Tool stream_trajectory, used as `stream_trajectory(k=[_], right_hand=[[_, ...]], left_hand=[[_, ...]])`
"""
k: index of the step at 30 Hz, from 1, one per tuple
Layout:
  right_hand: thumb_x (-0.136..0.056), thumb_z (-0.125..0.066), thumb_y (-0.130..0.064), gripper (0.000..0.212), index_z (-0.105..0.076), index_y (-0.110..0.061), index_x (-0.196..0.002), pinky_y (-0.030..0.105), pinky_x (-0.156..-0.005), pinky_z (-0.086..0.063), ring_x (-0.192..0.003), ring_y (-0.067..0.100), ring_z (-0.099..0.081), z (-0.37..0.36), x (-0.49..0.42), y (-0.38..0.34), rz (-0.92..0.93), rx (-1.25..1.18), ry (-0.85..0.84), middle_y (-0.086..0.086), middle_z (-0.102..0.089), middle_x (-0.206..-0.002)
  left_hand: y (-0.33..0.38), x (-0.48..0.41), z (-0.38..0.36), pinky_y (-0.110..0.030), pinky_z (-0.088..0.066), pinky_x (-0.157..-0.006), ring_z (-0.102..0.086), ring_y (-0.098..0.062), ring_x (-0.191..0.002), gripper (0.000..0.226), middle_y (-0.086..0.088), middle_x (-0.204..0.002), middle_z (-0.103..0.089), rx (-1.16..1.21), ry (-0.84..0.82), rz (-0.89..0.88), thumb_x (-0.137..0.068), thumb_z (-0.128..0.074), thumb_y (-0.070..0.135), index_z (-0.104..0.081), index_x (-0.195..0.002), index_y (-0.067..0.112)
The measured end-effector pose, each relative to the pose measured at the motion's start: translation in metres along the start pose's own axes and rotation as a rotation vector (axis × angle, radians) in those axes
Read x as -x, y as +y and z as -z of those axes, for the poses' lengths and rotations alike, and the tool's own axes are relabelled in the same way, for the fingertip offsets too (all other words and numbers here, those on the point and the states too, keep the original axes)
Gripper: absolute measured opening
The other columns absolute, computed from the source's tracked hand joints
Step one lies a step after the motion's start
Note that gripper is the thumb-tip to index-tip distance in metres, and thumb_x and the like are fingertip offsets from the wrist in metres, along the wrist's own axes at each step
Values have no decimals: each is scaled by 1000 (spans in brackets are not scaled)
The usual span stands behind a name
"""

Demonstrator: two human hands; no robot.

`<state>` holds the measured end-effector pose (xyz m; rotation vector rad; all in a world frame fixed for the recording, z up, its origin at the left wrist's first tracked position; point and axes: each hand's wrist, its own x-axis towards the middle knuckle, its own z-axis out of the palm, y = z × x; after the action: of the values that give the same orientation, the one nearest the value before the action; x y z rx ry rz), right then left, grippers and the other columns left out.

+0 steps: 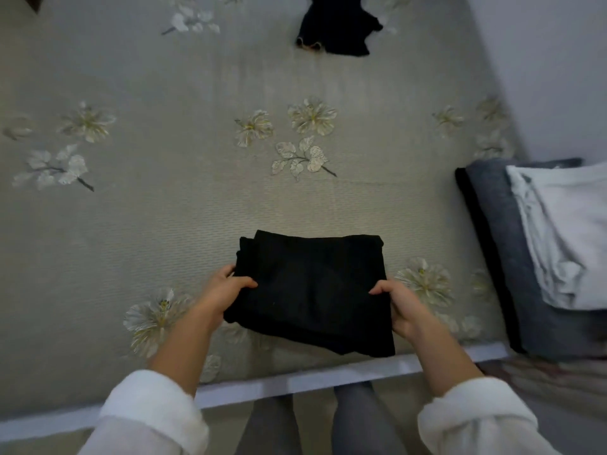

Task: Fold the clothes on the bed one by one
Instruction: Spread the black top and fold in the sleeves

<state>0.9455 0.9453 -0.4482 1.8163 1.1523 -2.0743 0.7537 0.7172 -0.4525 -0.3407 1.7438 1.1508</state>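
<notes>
Grey-green quilted bedspread (147,231), embroidered with pale flowers, stretching away from the white bed rail (295,382). At the rail's right end, on the spread: stack of folded clothes (558,244), grey beneath, white on top. Just beyond the rail's middle: folded black garment (312,290), squared into a thick packet of several layers, resting on the spread or barely off it; cannot tell which. Far from the rail, at the top of the view: crumpled black garment (338,27), not yet folded. Gripping the packet's left edge, left hand (226,293), thumb on top, fingers curled round and mostly hidden. Gripping the right edge likewise, right hand (400,307), thumb pressed over the cloth.

Probably light, soft and limp; likely to sag in the middle and spill its layers if lifted by one edge. Best taken as now, at two opposite edges, fingers well underneath, kept level. Seemingly ready for the stack. Crumpled piece next, best picked up by a hem and shaken flat.
</notes>
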Motion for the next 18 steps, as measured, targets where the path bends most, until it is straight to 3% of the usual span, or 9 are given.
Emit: stream_trajectory(k=[4,7,11,15,18], right_hand=[[-74,-54,-2,49,-58,-11,-122,41,-80,-51,-111,36,-57,74,33,-8,79,-139,20,17,-60,-124],[-75,-52,1,47,-61,-15,-119,41,-80,-50,-110,36,-56,132,50,-20,142,-241,43,16,-59,-123],[-74,-53,1,50,-63,-17,-120,46,-92,-49,-113,37,-57,211,65,-42,226,-346,76,16,-61,-123],[-79,-48,2,50,-58,-16,-124,38,-72,-53,-102,33,-62,293,70,-65,294,-434,106,14,-65,-116],[-79,-48,7,53,-54,-15,-127,38,-75,-51,-104,33,-61,350,68,-76,355,-501,183,14,-64,-118]], left_hand=[[29,18,-64,-42,-53,-84,-62,-28,-98,49,-10,-118,-62,-103,-91,-64,-82,-68,7,-53,-127,20],[60,28,-122,-39,-54,-77,-63,-27,-96,59,-10,-118,-61,-163,-172,-101,-83,-67,9,-47,-137,21],[101,44,-212,-37,-54,-78,-62,-24,-95,54,-3,-106,-61,-266,-270,-172,-86,-61,7,-48,-136,24],[138,58,-318,-35,-54,-71,-63,-27,-92,49,-6,-106,-61,-387,-344,-247,-87,-54,2,-50,-131,22],[162,61,-397,-34,-53,-67,-64,-25,-82,51,-6,-95,-64,-483,-397,-337,-86,-51,-7,-51,-130,20]])
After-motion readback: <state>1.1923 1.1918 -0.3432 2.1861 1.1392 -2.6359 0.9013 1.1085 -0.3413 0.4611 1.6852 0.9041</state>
